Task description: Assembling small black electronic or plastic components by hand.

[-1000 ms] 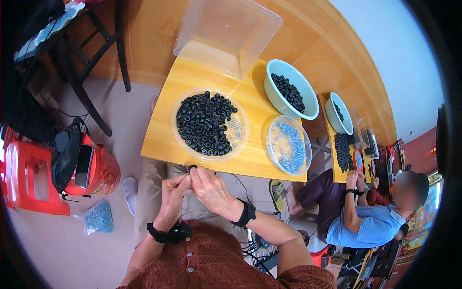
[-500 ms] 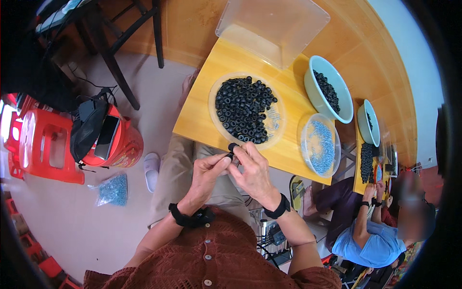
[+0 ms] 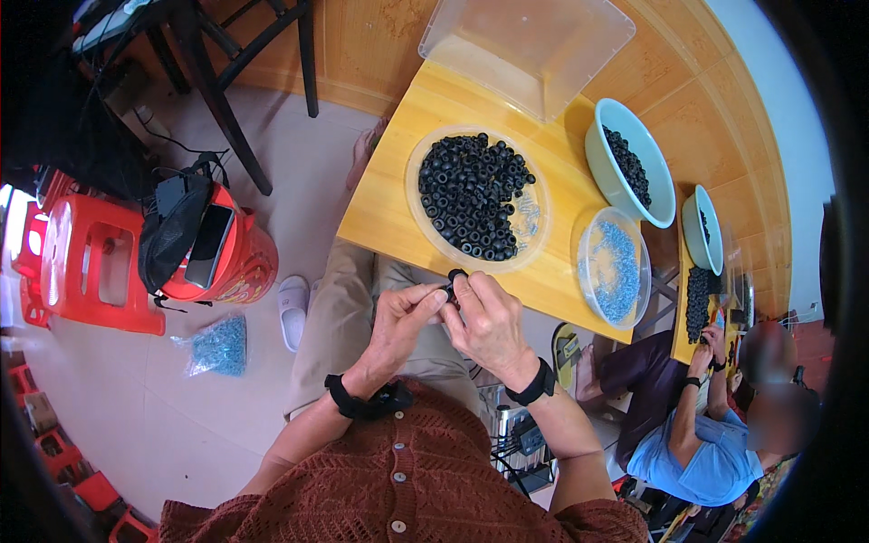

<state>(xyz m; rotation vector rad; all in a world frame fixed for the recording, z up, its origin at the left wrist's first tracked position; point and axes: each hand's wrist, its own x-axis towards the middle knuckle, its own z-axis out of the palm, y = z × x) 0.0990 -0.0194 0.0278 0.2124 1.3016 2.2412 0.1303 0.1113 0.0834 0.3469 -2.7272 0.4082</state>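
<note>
One round clear tray heaped with black rings, too many to count; one clear dish of blue bits; two pale green bowls, near one and far-right one. One clear tub, one black ring at the fingers, two red stools, one blue bag.

Both hands meet, left hand and right hand (fingers pinched).

Rust-brown knitted cardigan with buttons — black wristbands, khaki trousers.
</note>
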